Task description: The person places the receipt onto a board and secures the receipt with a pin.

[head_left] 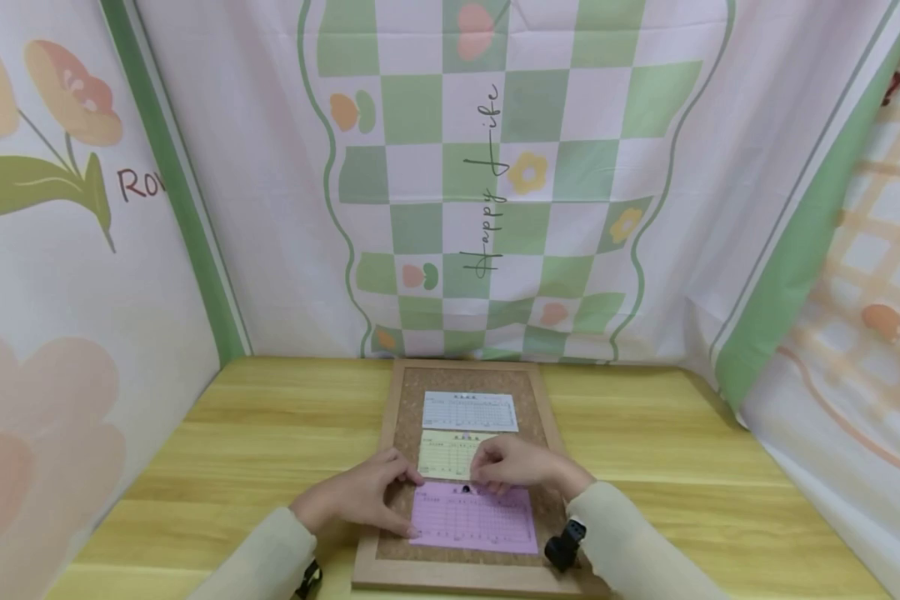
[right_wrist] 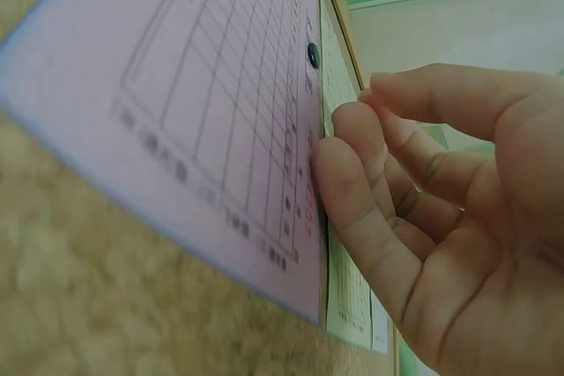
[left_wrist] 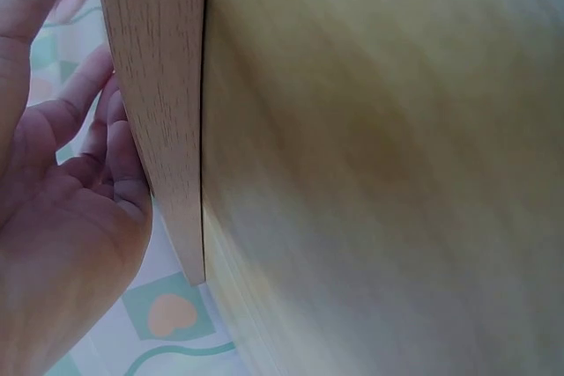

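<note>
On the cork board [head_left: 408, 442] lies a pink printed form [head_left: 480, 525], with a dark push pin [head_left: 466, 490] standing at its top edge. My left hand [head_left: 363, 493] rests at the pink form's left side, thumb at the lower corner, fingertips by the upper corner. Above the form's top edge, my right hand [head_left: 513, 465] hovers over a yellow form [head_left: 442, 454], covering its right part. In the right wrist view the right thumb and a fingertip come together, apart from the pin. Whether something tiny is between them is hidden.
A pale blue form [head_left: 468, 412] lies farther up the board. The board's wooden frame [head_left: 480, 575] rises slightly above the yellow wood-grain table [head_left: 255, 433]. Printed fabric curtains [head_left: 277, 208] stand behind and at both sides.
</note>
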Motion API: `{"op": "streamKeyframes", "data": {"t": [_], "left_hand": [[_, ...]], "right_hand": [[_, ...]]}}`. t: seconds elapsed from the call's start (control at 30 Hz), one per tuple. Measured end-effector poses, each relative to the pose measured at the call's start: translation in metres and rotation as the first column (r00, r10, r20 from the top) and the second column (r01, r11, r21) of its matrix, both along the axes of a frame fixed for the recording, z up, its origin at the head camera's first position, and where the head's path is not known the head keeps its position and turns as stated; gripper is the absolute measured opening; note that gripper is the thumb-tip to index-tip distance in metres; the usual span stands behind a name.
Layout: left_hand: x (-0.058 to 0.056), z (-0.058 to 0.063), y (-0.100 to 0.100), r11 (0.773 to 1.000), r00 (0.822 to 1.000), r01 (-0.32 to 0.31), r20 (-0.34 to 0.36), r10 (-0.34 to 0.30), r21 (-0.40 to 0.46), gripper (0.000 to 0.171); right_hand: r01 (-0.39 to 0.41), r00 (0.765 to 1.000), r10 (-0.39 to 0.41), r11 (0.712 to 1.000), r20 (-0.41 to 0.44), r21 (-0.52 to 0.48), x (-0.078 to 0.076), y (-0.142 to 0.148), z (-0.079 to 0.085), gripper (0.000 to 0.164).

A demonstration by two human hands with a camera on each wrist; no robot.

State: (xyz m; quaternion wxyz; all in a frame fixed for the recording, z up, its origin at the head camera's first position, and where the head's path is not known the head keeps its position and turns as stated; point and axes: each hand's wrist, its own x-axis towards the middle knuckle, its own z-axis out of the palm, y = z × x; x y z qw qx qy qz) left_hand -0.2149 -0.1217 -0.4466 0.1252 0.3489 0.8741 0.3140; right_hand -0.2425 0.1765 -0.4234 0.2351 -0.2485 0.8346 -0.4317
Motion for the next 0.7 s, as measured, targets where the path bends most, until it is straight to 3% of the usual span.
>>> {"op": "streamKeyframes", "data": {"t": [0.33, 0.7], "left_hand": [[-0.001, 0.005, -0.002, 1.0, 0.999, 0.02, 0.026, -0.02, -0.011, 0.061], [-0.008, 0.007, -0.005, 0.995, 0.998, 0.052, 0.038, -0.055, 0.082, 0.05]], "right_hand": [[0.023, 1.0, -0.023, 0.999, 0.006, -0.031, -0.002, 0.019, 0.002, 0.012], [0.04, 0.999, -0.041, 0.998, -0.01, -0.042, -0.003, 0.039, 0.004, 0.016]]}}
